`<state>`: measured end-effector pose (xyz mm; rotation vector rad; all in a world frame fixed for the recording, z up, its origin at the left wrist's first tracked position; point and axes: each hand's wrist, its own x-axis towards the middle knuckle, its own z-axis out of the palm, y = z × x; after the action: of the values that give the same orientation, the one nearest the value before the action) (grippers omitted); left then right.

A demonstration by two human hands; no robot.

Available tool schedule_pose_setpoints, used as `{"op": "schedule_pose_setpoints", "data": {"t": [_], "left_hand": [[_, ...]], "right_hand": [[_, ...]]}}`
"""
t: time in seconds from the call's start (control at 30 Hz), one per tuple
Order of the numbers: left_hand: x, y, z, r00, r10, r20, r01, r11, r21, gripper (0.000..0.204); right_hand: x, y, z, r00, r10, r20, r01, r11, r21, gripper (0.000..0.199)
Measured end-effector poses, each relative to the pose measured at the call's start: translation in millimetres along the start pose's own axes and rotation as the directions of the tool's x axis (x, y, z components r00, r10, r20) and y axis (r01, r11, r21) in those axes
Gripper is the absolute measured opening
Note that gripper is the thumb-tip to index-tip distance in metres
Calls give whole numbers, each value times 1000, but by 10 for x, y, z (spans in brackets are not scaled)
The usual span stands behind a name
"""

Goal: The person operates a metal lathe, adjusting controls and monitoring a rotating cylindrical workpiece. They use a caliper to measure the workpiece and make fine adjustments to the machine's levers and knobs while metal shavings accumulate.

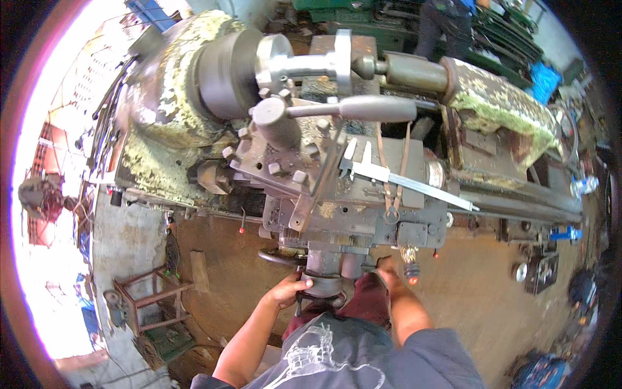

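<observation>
A metal lathe fills the middle of the head view. My left hand is closed at the left side of the cross-slide handwheel, its thumb lying along the collar. My right hand curls at a short lathe handle just right of it; its fingers are partly hidden. Beyond, a shiny flanged steel workpiece sits between the motion-blurred chuck and the tailstock centre. The square tool post with its long clamp lever stands in front of the workpiece.
On the carriage lie a vernier caliper and a spring caliper. The tailstock is at the right. A rusty metal stand is on the floor at left. Another person's legs show at the back.
</observation>
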<state>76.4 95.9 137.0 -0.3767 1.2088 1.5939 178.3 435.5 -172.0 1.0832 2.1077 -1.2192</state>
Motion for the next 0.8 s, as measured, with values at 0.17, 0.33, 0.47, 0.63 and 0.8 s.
{"op": "schedule_pose_setpoints", "data": {"t": [0.17,0.33,0.47,0.63,0.8], "left_hand": [[-90,66,182,998,39,-47,-36,998,53,91],[-94,162,329,980,118,-163,-70,960,273,96],[-123,196,471,944,130,-305,-7,928,373,90],[-193,309,658,908,122,-401,66,904,423,86],[-239,393,809,853,161,-496,156,829,537,89]], "right_hand": [[54,59,62,913,270,305,-407,639,652,41],[-46,520,-160,919,81,385,-342,647,681,42],[-780,477,-1015,893,-317,319,412,860,-300,30],[-1935,-627,-3297,534,-59,843,481,841,-246,45],[-2214,-1894,-5295,805,-451,385,431,891,142,47]]}}
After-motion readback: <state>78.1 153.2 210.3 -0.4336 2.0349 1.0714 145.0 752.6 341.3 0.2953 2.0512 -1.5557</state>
